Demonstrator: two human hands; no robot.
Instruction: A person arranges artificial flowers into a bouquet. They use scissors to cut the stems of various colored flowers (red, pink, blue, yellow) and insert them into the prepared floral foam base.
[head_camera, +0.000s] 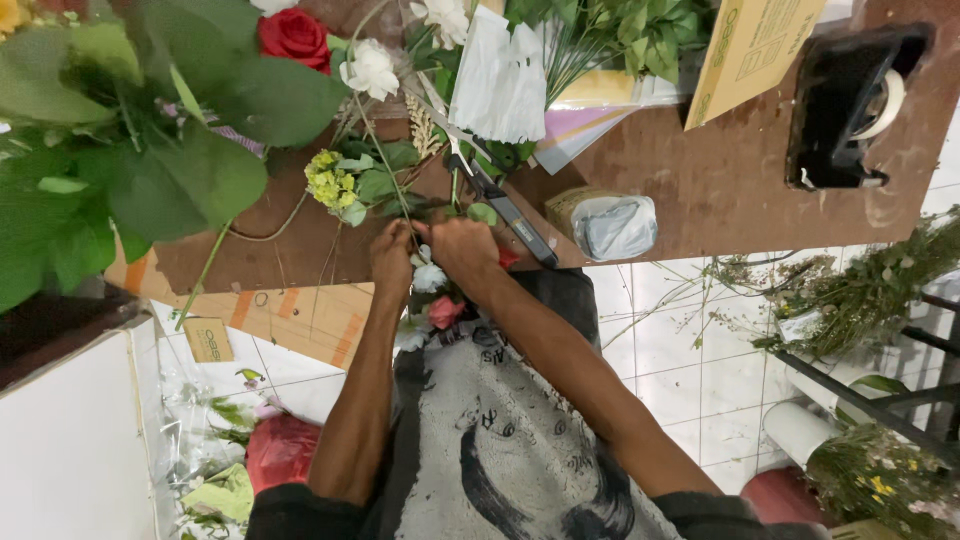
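At the near edge of the brown tabletop, both hands are working close together on a small bunch of flowers. The left hand is curling shut around thin green stems, while the right hand is closing around the bunch just beside it, a red bit showing at its edge. Scissors are lying just past the knuckles, with a wrapped roll nearby and a black tape dispenser sitting well apart.

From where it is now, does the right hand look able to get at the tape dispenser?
Probably yes: the right hand would cross bare table to the tape dispenser, but it is busy gripping flower stems.
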